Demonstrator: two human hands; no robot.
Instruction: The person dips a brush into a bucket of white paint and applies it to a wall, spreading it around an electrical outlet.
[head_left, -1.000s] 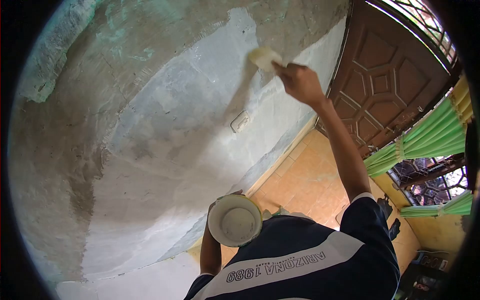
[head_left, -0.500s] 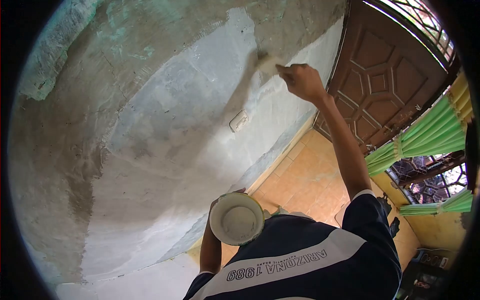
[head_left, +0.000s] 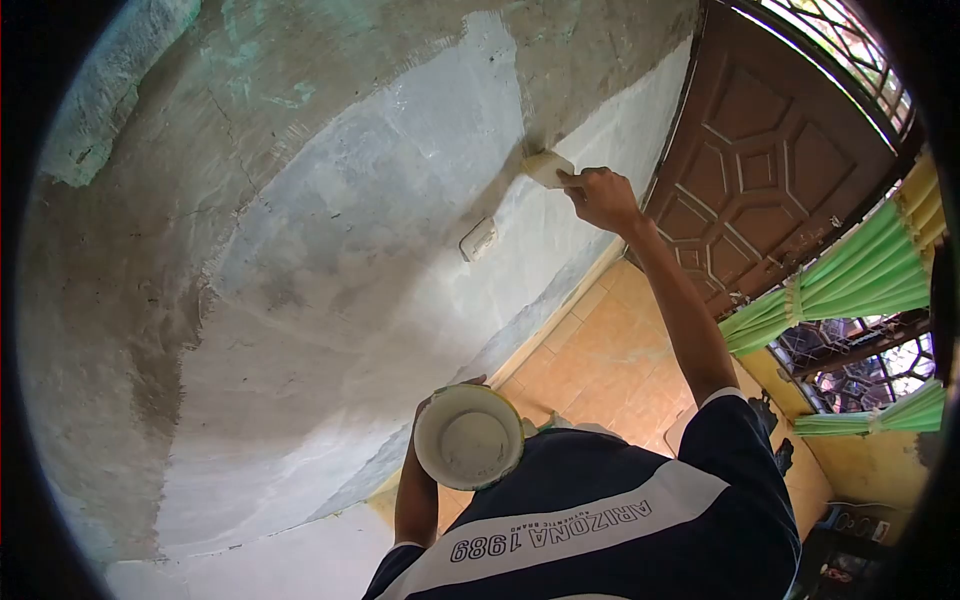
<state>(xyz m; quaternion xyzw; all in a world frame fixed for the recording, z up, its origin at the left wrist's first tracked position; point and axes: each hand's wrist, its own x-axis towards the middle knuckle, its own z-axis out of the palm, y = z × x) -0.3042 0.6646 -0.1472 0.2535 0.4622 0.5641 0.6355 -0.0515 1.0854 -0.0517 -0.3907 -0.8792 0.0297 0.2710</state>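
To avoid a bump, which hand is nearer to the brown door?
Right. The right hand, holding the flat tool, appears close to the door; the left hand, at the bowl, is much farther off.

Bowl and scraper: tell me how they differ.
The bowl is round and hollow; the scraper has a flat blade.
The bowl is low beside the shirt; the scraper is up at the wall.
Both are pale and hand-held.

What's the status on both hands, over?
Right hand gripping spreader at patchy wall. Left hand holding bowl. Wall plate near spreader; nothing visibly blocking it.
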